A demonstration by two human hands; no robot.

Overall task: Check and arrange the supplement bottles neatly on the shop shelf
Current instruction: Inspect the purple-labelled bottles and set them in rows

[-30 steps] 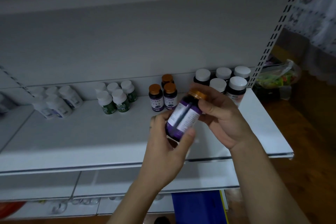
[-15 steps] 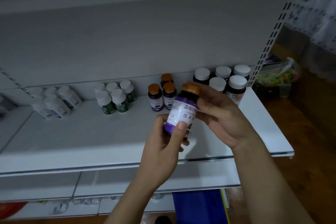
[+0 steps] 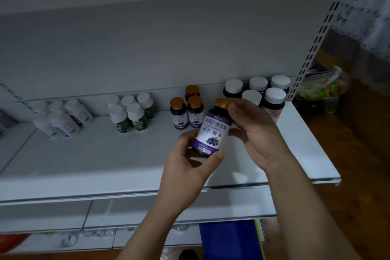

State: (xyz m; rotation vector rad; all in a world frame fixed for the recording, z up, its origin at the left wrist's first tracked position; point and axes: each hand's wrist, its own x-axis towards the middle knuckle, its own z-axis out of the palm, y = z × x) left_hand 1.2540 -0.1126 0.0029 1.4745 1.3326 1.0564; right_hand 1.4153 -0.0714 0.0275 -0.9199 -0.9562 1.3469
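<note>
Head: both hands grip cylindrical purple-labelled bottle (image 3: 212, 131).

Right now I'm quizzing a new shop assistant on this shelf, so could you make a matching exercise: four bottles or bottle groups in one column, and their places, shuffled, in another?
Column one
1. purple-label bottle
2. green-label bottles
3. white-cap dark bottles
4. orange-cap trio

Column two
A. right end of the shelf, at the back
B. standing at the back, mid-shelf, just left of the purple-label bottle
C. held by the left hand and right hand
D. at the back, left of the orange-cap trio

Pairs: 1-C, 2-D, 3-A, 4-B
</note>
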